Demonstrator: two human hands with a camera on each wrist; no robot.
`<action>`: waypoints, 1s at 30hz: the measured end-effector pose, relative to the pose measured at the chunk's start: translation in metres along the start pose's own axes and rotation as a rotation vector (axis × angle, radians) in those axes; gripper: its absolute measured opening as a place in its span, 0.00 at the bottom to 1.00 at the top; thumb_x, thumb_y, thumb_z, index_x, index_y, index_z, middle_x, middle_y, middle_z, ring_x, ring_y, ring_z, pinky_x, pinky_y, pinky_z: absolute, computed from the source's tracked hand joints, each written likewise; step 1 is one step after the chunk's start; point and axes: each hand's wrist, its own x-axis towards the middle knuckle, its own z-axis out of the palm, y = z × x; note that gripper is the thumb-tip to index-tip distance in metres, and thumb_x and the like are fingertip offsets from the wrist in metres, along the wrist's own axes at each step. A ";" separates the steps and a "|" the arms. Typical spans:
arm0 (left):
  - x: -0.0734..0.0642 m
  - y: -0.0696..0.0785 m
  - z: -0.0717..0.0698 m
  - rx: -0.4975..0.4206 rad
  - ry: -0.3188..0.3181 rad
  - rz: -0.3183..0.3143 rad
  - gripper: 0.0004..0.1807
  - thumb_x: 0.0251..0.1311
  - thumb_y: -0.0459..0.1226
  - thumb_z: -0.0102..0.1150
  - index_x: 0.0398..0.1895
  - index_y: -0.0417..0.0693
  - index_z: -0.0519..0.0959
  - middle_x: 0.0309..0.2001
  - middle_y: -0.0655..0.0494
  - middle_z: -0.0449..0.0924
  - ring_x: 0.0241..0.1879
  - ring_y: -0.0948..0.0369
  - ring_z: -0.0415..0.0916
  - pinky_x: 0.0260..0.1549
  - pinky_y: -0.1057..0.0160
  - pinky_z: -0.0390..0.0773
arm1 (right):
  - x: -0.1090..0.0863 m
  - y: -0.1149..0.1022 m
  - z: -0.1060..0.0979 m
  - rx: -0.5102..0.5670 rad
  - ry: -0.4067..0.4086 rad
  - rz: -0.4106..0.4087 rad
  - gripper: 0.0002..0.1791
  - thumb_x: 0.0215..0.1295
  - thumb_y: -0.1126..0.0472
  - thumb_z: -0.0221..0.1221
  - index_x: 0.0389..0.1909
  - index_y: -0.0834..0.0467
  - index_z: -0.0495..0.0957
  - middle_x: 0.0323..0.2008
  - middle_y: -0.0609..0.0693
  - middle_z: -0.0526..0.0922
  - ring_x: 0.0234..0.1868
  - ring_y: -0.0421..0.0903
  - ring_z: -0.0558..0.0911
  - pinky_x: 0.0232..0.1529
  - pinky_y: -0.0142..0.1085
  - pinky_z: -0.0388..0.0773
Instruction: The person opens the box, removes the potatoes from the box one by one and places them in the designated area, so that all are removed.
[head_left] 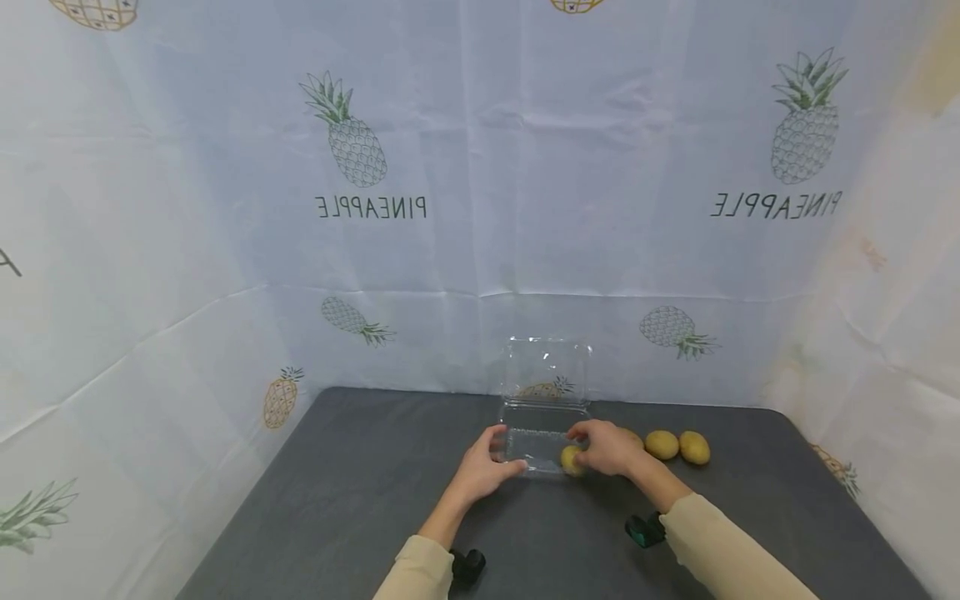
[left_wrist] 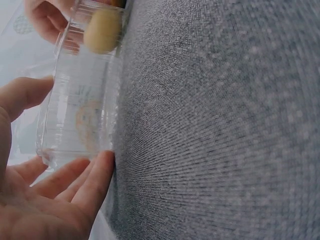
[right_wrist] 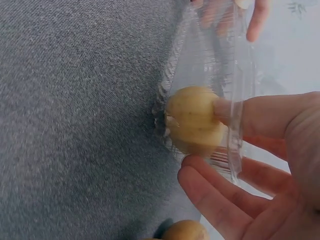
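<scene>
A clear plastic clamshell container [head_left: 534, 442] sits on the table, its lid [head_left: 547, 367] raised at the back. My left hand [head_left: 483, 468] is at its left end; in the left wrist view the fairly straight fingers [left_wrist: 92, 182] touch the end wall and the thumb lies at the near rim. My right hand [head_left: 606, 447] reaches over the right end and holds a yellow potato [right_wrist: 192, 120] down inside the container. Through the plastic its thumb shows against the potato, while two fingers stay outside the wall. The potato's far side is hidden.
To the right of the container several more potatoes lie in a row, including a middle one [head_left: 662, 445] and an end one [head_left: 694, 448]; my right hand partly covers another. A pineapple-printed curtain [head_left: 480, 242] hangs behind the dark grey table [head_left: 360, 483] and along both sides.
</scene>
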 end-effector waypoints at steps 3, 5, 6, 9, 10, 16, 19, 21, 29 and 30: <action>0.000 0.000 0.001 -0.001 -0.004 0.003 0.43 0.56 0.45 0.75 0.72 0.45 0.67 0.62 0.38 0.75 0.56 0.44 0.78 0.49 0.44 0.80 | 0.002 0.002 0.001 0.019 -0.014 -0.003 0.22 0.58 0.69 0.67 0.55 0.65 0.81 0.49 0.59 0.83 0.49 0.59 0.82 0.44 0.51 0.81; 0.000 0.001 0.001 0.004 -0.004 -0.002 0.43 0.56 0.46 0.75 0.72 0.45 0.67 0.62 0.39 0.75 0.56 0.45 0.78 0.49 0.45 0.80 | 0.003 0.004 0.003 0.015 -0.012 0.002 0.22 0.59 0.68 0.68 0.55 0.65 0.81 0.49 0.58 0.83 0.49 0.59 0.82 0.45 0.52 0.81; 0.000 0.001 0.002 0.006 -0.003 -0.005 0.43 0.56 0.46 0.75 0.72 0.46 0.67 0.62 0.40 0.75 0.56 0.45 0.78 0.49 0.45 0.80 | 0.004 0.005 0.004 0.010 -0.010 0.003 0.21 0.59 0.68 0.68 0.55 0.64 0.81 0.49 0.58 0.83 0.49 0.58 0.82 0.46 0.52 0.81; 0.000 0.003 0.002 0.008 0.002 -0.009 0.43 0.55 0.46 0.76 0.72 0.46 0.68 0.62 0.40 0.75 0.56 0.46 0.78 0.49 0.44 0.80 | 0.007 0.008 0.007 -0.002 0.000 0.002 0.22 0.60 0.65 0.69 0.55 0.65 0.81 0.49 0.57 0.83 0.49 0.57 0.82 0.47 0.52 0.80; 0.000 0.004 0.002 0.009 0.003 -0.008 0.43 0.55 0.46 0.75 0.72 0.46 0.68 0.62 0.40 0.75 0.56 0.45 0.78 0.49 0.44 0.80 | 0.008 0.009 0.008 -0.006 0.005 0.005 0.22 0.60 0.63 0.70 0.55 0.64 0.82 0.49 0.56 0.84 0.49 0.56 0.82 0.47 0.52 0.80; -0.001 0.004 0.002 0.018 -0.005 0.007 0.41 0.56 0.45 0.75 0.72 0.46 0.68 0.62 0.39 0.75 0.55 0.45 0.78 0.48 0.43 0.80 | 0.011 0.012 0.012 -0.007 0.028 0.037 0.26 0.58 0.55 0.73 0.55 0.63 0.82 0.48 0.53 0.84 0.47 0.52 0.82 0.46 0.50 0.80; -0.001 0.003 0.002 0.017 -0.003 0.003 0.41 0.56 0.45 0.75 0.72 0.46 0.68 0.62 0.39 0.74 0.55 0.44 0.78 0.48 0.43 0.80 | 0.011 0.013 0.012 -0.001 0.044 0.027 0.26 0.57 0.53 0.74 0.54 0.62 0.83 0.47 0.52 0.85 0.45 0.50 0.82 0.44 0.48 0.81; -0.001 0.003 0.001 0.015 0.002 -0.003 0.41 0.56 0.45 0.75 0.72 0.46 0.68 0.62 0.39 0.74 0.56 0.44 0.78 0.48 0.43 0.80 | 0.011 0.013 0.014 0.001 0.062 0.018 0.26 0.56 0.52 0.74 0.53 0.61 0.84 0.45 0.50 0.85 0.43 0.48 0.81 0.42 0.47 0.81; -0.001 0.001 0.001 0.016 0.017 -0.021 0.41 0.56 0.44 0.75 0.71 0.46 0.68 0.62 0.39 0.74 0.56 0.43 0.78 0.50 0.41 0.80 | 0.011 0.019 0.018 0.000 0.129 -0.017 0.24 0.54 0.54 0.75 0.51 0.59 0.85 0.42 0.48 0.84 0.37 0.41 0.78 0.37 0.41 0.78; -0.001 0.001 0.001 0.016 0.017 -0.023 0.41 0.56 0.44 0.75 0.71 0.46 0.68 0.62 0.39 0.74 0.57 0.43 0.78 0.50 0.41 0.80 | 0.011 0.020 0.018 -0.001 0.132 -0.017 0.24 0.54 0.54 0.75 0.51 0.59 0.85 0.43 0.48 0.84 0.37 0.41 0.78 0.37 0.41 0.78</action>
